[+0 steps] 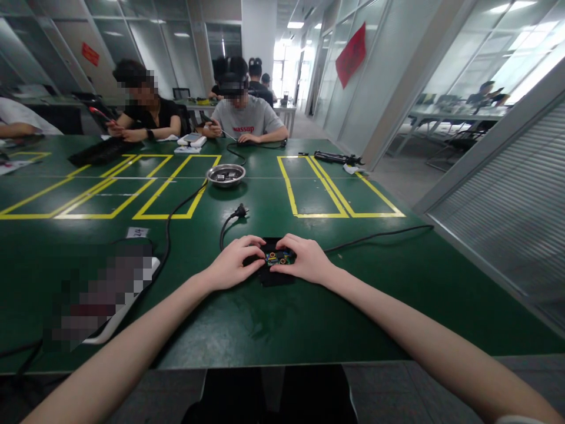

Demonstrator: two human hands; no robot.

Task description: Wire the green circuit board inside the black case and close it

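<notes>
A small circuit board (277, 258) with copper-wound coils sits in an opened black plastic casing (276, 281) on the green table, close in front of me. From the left, my left hand (233, 263) curls its thumb and fingers around the board's edge. My right hand (309, 259) grips the opposite side, its thumb along the near edge and its fingers over the far one. Part of the board and casing is hidden under my fingers. One black cord (222, 232) leads from behind my left hand to a plug (241, 211). Another cord (379, 235) runs off to the right.
A metal bowl (226, 175) with small metal parts stands beyond the plug. To the left lie a blurred-out device (103, 288) and a long black cable (168, 235). Yellow tape (322, 215) marks the green table (273, 330). A person (247, 118) works across from me.
</notes>
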